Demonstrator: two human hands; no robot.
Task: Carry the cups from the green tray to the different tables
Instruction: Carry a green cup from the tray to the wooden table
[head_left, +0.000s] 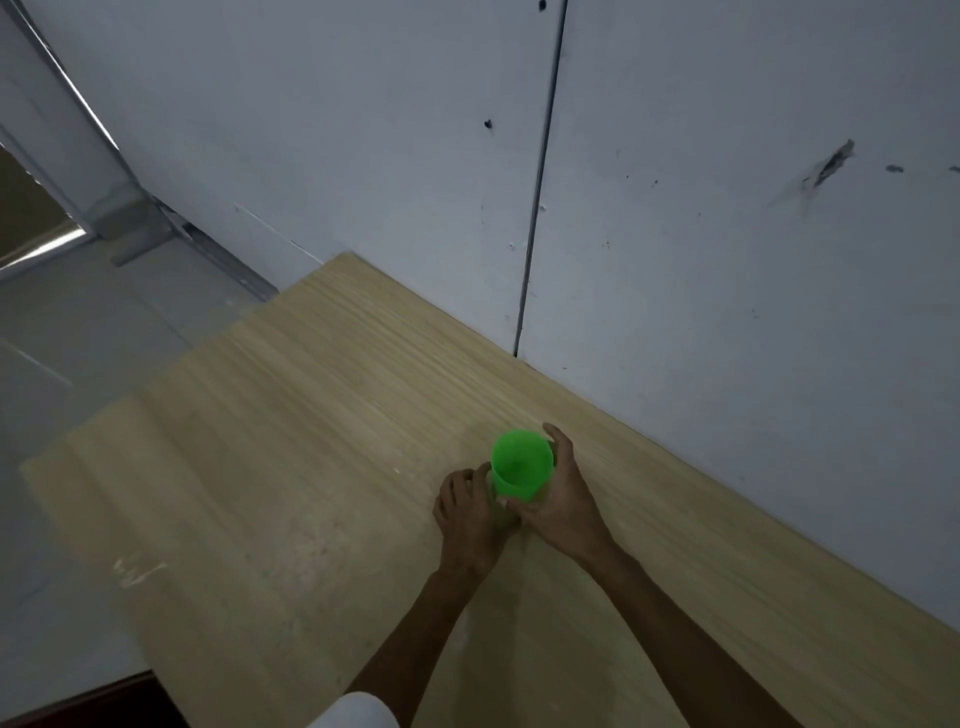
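Note:
A bright green plastic cup stands upright, mouth up, on a light wooden table, close to the wall side. My right hand wraps around the cup's right and near side, thumb low at its base. My left hand touches the cup's lower left side, fingers curled against it. The cup's base is hidden behind both hands. No green tray is in view.
A grey wall with a vertical seam runs along the table's far edge, right behind the cup. Grey floor lies past the table's left edge. A dark red-brown edge shows at bottom left.

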